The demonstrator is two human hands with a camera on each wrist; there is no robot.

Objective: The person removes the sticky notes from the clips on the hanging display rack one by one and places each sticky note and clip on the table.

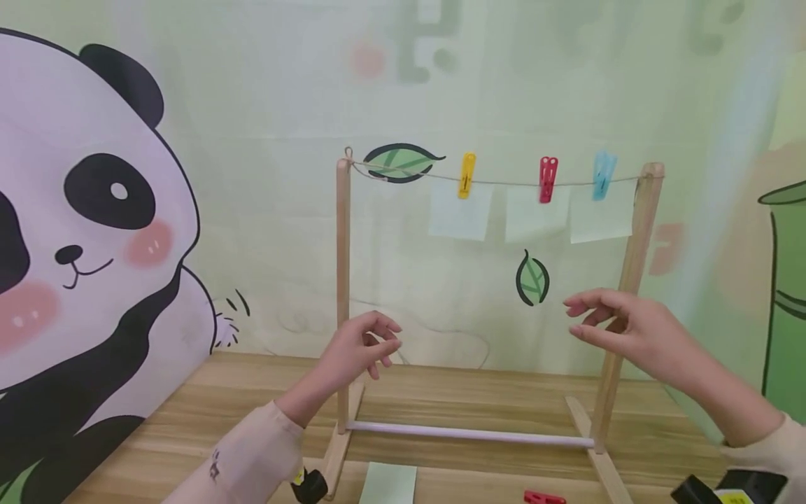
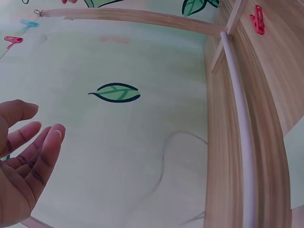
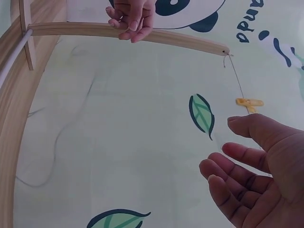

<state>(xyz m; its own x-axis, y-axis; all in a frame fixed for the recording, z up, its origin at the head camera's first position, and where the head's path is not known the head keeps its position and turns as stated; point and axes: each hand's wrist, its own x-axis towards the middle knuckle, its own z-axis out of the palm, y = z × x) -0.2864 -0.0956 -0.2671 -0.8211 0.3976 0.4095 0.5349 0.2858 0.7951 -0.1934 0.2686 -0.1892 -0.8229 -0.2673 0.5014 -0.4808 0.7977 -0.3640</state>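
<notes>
My left hand [image 1: 359, 346] hovers in front of the rack's left post [image 1: 343, 280], fingers loosely bent and holding nothing. On the other side, my right hand [image 1: 630, 329] floats before the right post [image 1: 644, 231], also relaxed around bare air. Above both hands a thin string [image 1: 510, 184] runs between the post tops. Three pale paper squares hang from it: the left one by a yellow clothespin [image 1: 467, 176], the middle one by a red clothespin [image 1: 548, 180], the right one by a light blue clothespin [image 1: 604, 175]. The right wrist view shows the yellow clothespin beyond my right fingers.
A pale paper sheet [image 1: 389, 483] and another red clothespin [image 1: 544, 498] lie on the wooden table [image 1: 252, 420] at the front. A white rod [image 1: 472, 434] joins the rack's feet low down. Behind stands a printed backdrop with a panda [image 1: 126, 294].
</notes>
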